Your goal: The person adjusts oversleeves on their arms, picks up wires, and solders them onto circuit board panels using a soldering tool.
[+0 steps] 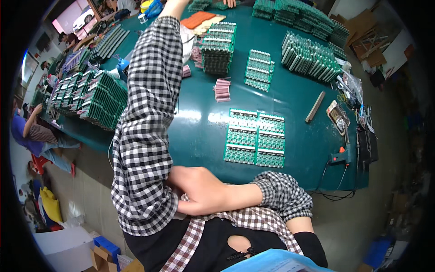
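My left arm reaches up and away over the table in a black-and-white checked oversleeve (pixel 152 95). Its bare wrist shows at the top edge, and the hand itself is cut off. Across my body, my right hand (pixel 199 190) is closed on the upper end of that oversleeve, its fingertips hidden behind the cloth. In front of me lie two green circuit board panels side by side, a left panel (pixel 240 136) and a right panel (pixel 271 140). Another green panel (pixel 259 70) lies farther back, near a small bundle of pink strips (pixel 222 89).
Stacked boards stand at the left (pixel 106 99), centre back (pixel 218 50) and right (pixel 310 56). A wooden bar (pixel 315 107), a glue gun (pixel 342 155) and cables lie at the right edge. A co-worker's hand (pixel 229 2) shows at the far side; another person (pixel 34 131) sits left.
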{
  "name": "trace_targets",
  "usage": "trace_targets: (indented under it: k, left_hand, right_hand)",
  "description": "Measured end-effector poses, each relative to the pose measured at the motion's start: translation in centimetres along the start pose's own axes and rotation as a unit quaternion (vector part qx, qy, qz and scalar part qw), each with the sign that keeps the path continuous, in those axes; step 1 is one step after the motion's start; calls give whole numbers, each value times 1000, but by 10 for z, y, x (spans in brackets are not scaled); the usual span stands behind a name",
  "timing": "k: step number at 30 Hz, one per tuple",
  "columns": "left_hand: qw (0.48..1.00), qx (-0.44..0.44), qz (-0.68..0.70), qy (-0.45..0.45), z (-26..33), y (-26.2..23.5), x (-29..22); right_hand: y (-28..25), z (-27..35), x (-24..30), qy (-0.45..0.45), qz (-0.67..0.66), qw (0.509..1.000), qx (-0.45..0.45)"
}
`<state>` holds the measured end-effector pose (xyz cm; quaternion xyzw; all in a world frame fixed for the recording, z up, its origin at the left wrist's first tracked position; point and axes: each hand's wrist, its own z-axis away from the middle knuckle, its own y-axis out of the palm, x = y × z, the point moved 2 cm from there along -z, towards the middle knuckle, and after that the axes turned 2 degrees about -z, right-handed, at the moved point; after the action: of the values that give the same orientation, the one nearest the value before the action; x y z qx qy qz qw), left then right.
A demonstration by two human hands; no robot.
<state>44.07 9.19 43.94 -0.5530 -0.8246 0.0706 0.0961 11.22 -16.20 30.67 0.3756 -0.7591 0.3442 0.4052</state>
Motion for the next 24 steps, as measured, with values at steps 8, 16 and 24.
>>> trace_targets:
  k: [8, 16, 24]
  left_hand:
    - [956, 143, 256, 6, 25, 7, -21]
    - [813, 289, 490, 123, 133, -127, -57]
    - [809, 408, 423, 26, 278, -103, -43]
  right_hand:
    - [30, 0, -15, 46, -5, 922, 385]
    - [-97, 0, -47, 143, 160, 971, 101]
    - [-173, 27, -111, 343, 67, 935, -66]
